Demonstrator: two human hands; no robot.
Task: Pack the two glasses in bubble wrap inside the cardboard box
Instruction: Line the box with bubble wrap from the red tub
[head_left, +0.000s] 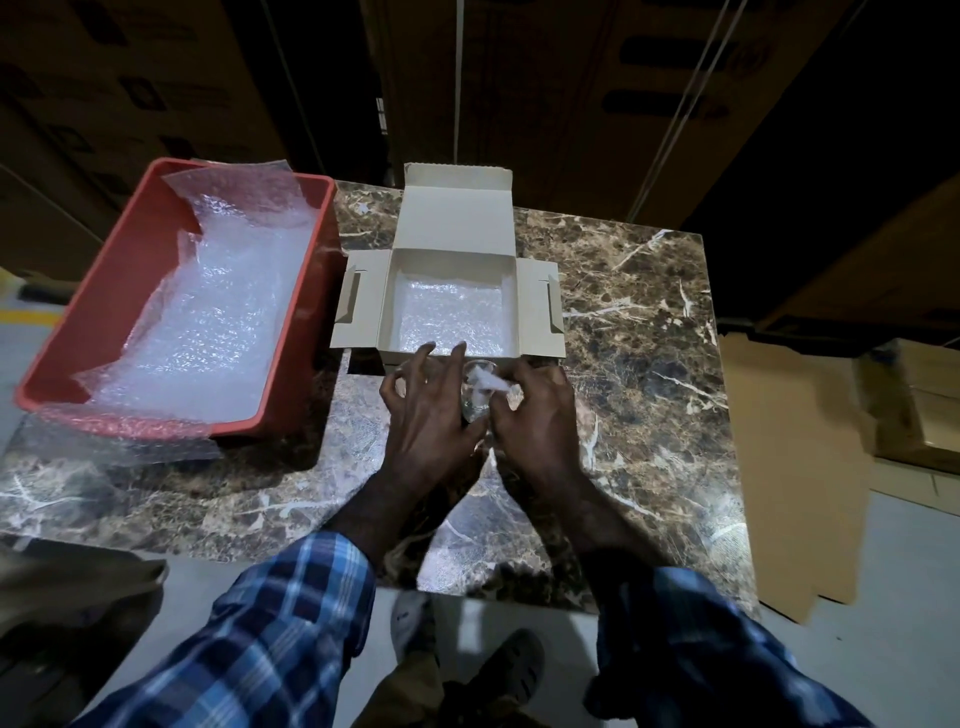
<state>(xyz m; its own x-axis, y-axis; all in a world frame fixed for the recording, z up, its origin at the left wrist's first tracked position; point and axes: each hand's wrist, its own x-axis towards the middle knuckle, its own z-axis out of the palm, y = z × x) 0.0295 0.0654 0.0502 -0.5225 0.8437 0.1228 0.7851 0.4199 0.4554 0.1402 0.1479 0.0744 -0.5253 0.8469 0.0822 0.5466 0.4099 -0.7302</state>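
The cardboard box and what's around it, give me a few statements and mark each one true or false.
1. The cardboard box stands open with bubble wrap lining its bottom. True.
2. A glass already sits inside the box. False: only the lining shows in it; the glass is in front of the box, between both hands.
3. The red bin left of the box holds more bubble wrap. True.
4. The right hand rests flat on the table, away from the glass. False: its fingers curl round the glass and its wrap.
5. The left hand is at the glass. True.
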